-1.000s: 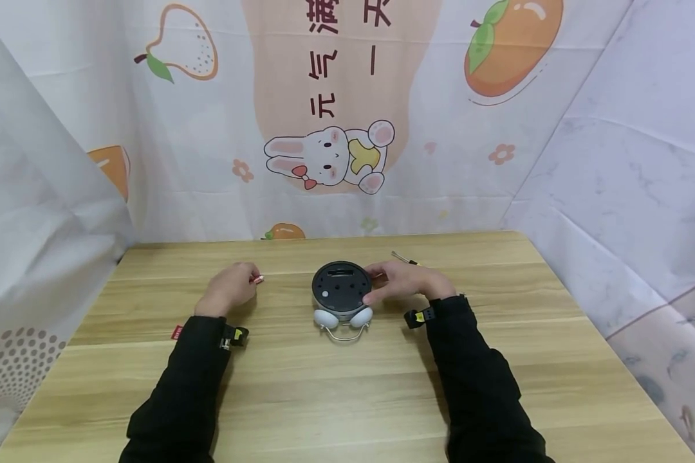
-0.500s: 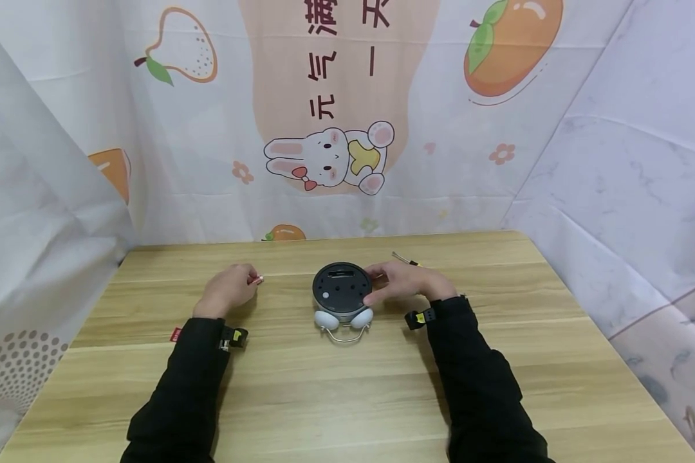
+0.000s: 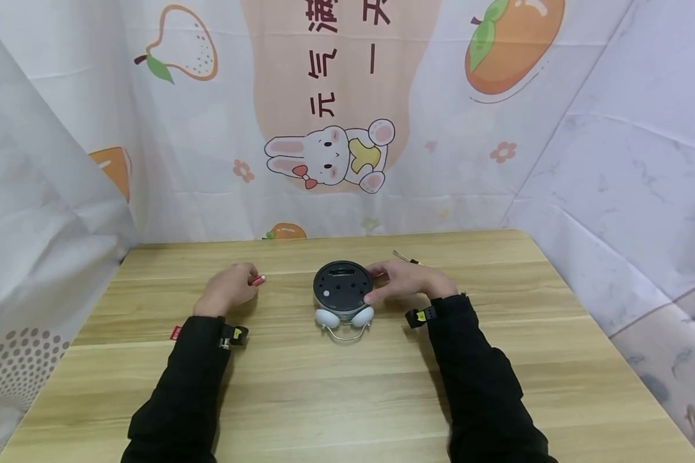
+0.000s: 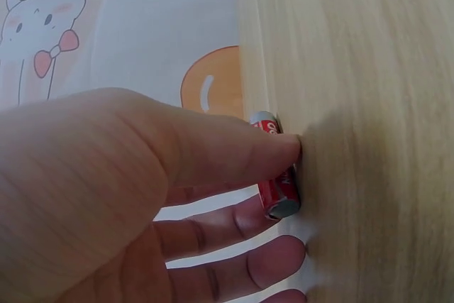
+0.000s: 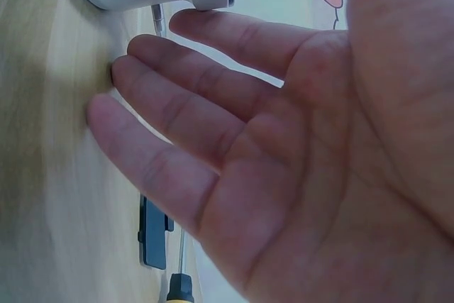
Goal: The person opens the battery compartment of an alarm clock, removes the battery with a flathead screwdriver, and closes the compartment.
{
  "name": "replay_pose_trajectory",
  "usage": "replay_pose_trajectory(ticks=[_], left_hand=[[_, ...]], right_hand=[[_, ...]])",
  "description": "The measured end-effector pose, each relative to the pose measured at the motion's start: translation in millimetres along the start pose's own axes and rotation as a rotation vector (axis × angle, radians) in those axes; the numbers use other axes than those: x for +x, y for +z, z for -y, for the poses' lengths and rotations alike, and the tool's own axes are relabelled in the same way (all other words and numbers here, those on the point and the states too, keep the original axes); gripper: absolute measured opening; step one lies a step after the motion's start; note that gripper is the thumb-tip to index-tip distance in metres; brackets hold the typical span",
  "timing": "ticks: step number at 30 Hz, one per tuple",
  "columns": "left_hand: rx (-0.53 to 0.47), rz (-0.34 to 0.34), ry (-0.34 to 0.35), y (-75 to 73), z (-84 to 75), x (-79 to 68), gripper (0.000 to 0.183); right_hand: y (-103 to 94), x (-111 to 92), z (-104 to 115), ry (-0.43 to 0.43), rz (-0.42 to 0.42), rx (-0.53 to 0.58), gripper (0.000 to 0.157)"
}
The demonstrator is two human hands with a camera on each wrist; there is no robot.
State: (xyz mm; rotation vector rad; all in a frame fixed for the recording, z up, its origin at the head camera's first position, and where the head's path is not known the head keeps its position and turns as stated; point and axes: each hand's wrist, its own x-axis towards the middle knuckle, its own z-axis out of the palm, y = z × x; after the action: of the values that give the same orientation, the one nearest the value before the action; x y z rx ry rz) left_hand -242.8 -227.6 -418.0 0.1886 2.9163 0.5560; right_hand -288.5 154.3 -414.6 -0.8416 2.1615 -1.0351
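At the left of the wooden table my left hand point(image 3: 227, 289) pinches a small red battery point(image 4: 280, 193) between thumb and fingers, low over the tabletop. The other left fingers are spread beside it. A white twin-bell alarm clock point(image 3: 343, 289) lies face down in the middle, its black back up, a slot open in it, its two bells and handle towards me. My right hand point(image 3: 405, 280) rests against the clock's right side, thumb and index finger at the rim. In the right wrist view its fingers are extended, the index fingertip right at the clock's white casing.
A screwdriver point(image 5: 181, 285) with a black and yellow handle lies behind my right hand. Close to it is a small dark plastic cover point(image 5: 153, 232). A red tag point(image 3: 176, 332) shows beside the left sleeve. A printed curtain point(image 3: 208, 141) hangs at the table's far edge.
The battery has turned slightly in my left fingers, and more of its red side shows in the head view. The right hand and the clock keep their places.
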Motion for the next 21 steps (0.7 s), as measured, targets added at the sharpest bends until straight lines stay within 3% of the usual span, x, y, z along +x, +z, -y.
replay_pose_trajectory(ticks=[7,21], left_hand=[[-0.003,0.014,0.004,-2.2,0.6,-0.5,0.025],[-0.017,0.030,-0.014,0.2,2.1,2.0,0.031]], right_hand=[[0.0,-0.2,3.3,0.028,0.013,0.044,0.067],[-0.4,-0.3,2.5,0.004,0.013,0.040,0.067]])
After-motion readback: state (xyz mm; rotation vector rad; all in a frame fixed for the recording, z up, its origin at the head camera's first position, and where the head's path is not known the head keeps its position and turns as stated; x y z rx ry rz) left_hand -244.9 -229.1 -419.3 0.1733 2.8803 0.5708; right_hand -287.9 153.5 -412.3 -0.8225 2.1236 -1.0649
